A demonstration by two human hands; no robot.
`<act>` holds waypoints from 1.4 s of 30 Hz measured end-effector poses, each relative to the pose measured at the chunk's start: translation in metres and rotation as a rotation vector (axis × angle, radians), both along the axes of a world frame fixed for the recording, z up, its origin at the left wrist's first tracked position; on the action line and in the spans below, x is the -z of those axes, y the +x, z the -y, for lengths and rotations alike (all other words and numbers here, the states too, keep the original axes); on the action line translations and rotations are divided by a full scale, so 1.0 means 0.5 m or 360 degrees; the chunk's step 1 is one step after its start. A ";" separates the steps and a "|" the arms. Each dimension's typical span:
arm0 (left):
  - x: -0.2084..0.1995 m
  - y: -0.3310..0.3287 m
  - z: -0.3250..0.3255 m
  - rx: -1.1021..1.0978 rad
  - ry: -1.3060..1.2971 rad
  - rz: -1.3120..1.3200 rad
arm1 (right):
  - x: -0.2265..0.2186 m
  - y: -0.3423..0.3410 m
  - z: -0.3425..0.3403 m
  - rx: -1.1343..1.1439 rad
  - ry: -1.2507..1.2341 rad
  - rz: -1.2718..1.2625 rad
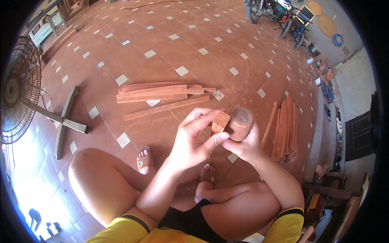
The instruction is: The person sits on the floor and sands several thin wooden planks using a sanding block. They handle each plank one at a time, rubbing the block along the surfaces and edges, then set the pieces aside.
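In front of my knees, my left hand (193,139) pinches a small reddish-brown wooden block (221,120) between thumb and fingers. Its end face is square and points up toward me. My right hand (248,145) is wrapped round a short, round, brown cylinder (242,118) with a flat top, wood-like in colour. Block and cylinder are held side by side; whether they touch is hard to tell. The palm-side fingers of my right hand are hidden behind the cylinder.
Reddish wooden strips (152,94) lie on the tiled floor ahead, with one loose strip (168,108) nearer me. Another bundle of strips (287,129) lies to the right. A fan (17,89) on a crossed stand (61,120) is at left. A motorcycle (263,10) stands far right.
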State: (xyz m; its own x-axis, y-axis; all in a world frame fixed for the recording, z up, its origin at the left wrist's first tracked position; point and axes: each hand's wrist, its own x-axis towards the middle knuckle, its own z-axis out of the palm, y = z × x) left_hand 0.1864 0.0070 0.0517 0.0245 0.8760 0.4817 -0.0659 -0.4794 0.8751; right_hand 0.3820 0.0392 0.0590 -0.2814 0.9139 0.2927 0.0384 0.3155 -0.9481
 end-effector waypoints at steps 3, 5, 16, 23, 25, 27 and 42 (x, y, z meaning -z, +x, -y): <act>-0.024 -0.004 0.006 0.0016 -0.0040 0.0048 | 0.003 0.003 -0.002 0.0045 0.0042 0.0035; -0.028 -0.003 0.008 -0.0032 -0.0044 0.0087 | 0.002 -0.001 -0.003 0.0047 0.0063 0.0050; -0.050 -0.015 0.032 -0.0008 -0.0177 0.0097 | -0.009 -0.006 0.001 -0.0034 0.0058 0.0061; -0.049 -0.010 0.029 -0.0101 -0.0057 0.0128 | -0.007 -0.004 0.002 -0.0007 0.0087 0.0155; -0.050 -0.012 0.029 -0.0087 -0.0070 0.0120 | -0.008 -0.004 0.001 -0.0007 0.0090 0.0139; -0.049 -0.011 0.029 -0.0082 -0.0078 0.0120 | -0.008 -0.002 0.001 -0.0003 0.0078 0.0141; -0.050 -0.014 0.038 0.0055 -0.0214 0.0210 | -0.007 -0.008 0.000 -0.0055 0.0066 0.0103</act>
